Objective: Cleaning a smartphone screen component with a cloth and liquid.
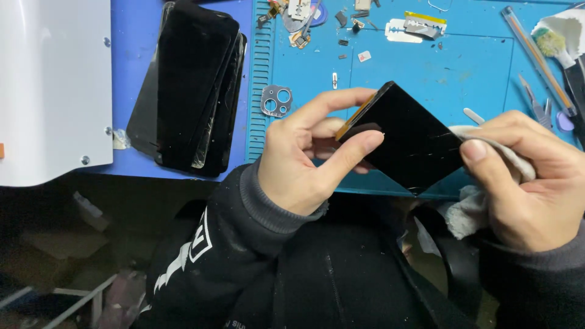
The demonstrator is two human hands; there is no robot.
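Note:
My left hand (308,155) grips a black glossy phone screen panel (409,141) by its left end, thumb on the glass and fingers behind. The panel is tilted like a diamond above the front edge of the blue work mat (439,67). My right hand (530,176) holds a crumpled white cloth (487,183) pressed against the panel's right edge. A thin orange strip shows along the panel's upper left side.
A stack of black screen panels (195,85) lies on the blue surface at the left. A grey camera frame (276,100) sits on the mat beside it. Small parts, a razor blade (402,30), tweezers (536,103) and a brush (551,42) lie at the back. A white machine (55,85) stands far left.

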